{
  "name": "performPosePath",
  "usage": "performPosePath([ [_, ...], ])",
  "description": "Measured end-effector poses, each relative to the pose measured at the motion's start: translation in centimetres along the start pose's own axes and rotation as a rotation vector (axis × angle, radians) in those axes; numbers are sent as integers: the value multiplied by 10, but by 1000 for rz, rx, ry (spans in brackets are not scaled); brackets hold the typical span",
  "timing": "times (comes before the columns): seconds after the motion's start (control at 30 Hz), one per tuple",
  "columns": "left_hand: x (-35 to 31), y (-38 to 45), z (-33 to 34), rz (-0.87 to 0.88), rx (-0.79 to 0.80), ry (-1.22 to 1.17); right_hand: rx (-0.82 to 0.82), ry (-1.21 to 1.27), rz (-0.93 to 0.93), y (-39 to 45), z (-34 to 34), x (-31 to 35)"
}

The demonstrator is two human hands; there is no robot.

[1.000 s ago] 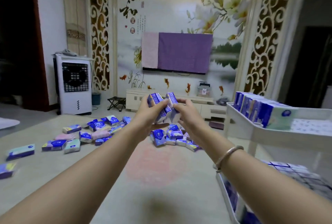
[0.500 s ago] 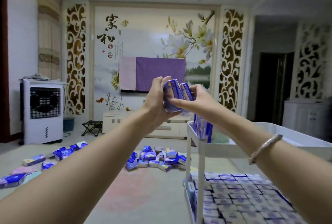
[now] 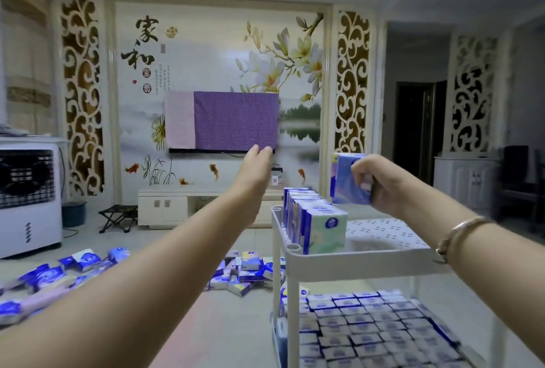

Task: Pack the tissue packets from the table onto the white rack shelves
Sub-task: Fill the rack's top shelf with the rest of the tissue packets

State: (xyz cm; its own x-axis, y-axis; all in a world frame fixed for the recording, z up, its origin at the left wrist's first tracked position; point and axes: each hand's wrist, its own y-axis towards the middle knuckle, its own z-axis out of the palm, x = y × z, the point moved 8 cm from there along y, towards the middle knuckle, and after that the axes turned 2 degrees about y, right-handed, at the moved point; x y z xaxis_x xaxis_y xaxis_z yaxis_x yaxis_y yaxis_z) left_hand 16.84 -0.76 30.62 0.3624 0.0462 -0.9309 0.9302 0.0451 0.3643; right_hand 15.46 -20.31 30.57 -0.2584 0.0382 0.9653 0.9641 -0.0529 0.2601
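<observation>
Our right hand [image 3: 372, 180] grasps packets [image 3: 349, 180] above the rack [image 3: 354, 261]; our left hand [image 3: 256, 165] hangs released, fingers straight.

One white rack [image 3: 354, 260], two hands, many tissue packets [image 3: 323, 227] (uncountable), one stool [image 3: 118, 215]

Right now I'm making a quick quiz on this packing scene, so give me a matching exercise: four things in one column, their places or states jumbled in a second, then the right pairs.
Things:
1. left hand
2. right hand
3. row of upright packets
4. loose packets

Places or states:
A. scattered on the table surface beyond the rack
B. standing along the left edge of the top shelf
C. raised with fingers extended, holding nothing
D. gripping blue packets above the top shelf

Pairs: 1-C, 2-D, 3-B, 4-A
</observation>
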Motion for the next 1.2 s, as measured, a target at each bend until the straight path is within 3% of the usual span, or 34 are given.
performPosePath([
  [0.2,30,14,17,-199,15,-28,-19,-180,251,26,-9,-50],
  [0.4,52,23,45,-346,104,-30,5,-191,312,49,-7,-77],
  [0.6,72,31,56,-373,145,8,38,-325,378,56,-13,-95],
  [0.93,77,32,58,-401,241,70,104,-528,378,68,-7,-104],
  [1.07,70,28,55,-382,207,50,8,-586,313,45,-7,-76],
  [1.2,57,31,34,-239,108,22,-149,-598,86,22,-8,-26],
])
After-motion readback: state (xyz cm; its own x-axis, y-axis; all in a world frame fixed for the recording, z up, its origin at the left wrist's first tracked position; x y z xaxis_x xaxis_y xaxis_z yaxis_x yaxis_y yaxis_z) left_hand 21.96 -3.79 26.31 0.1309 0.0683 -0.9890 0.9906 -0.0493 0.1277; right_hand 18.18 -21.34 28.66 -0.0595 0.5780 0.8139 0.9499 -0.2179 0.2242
